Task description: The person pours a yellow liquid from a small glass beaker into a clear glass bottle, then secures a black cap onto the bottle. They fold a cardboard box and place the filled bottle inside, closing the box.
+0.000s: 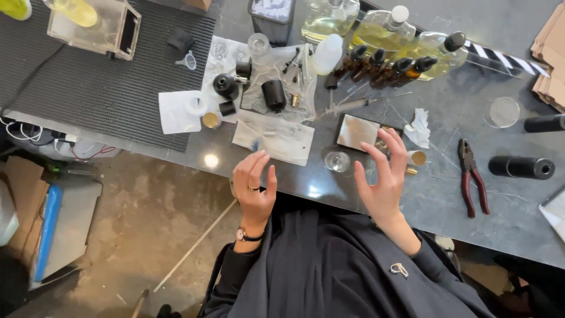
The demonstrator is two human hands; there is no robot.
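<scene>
Two hands hover empty over our surface's near edge, fingers spread: left hand, right hand. Between them, slightly farther, stands a small clear glass; a shiny metal plate lies just beyond.

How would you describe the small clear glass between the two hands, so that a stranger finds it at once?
Start at the grey table and follow its near edge to the gap between the left hand and the right hand. The small clear glass stands there, just left of a flat mirror-like plate. Unlike the dark amber dropper bottles farther back, it is colourless, open-topped and low.
</scene>
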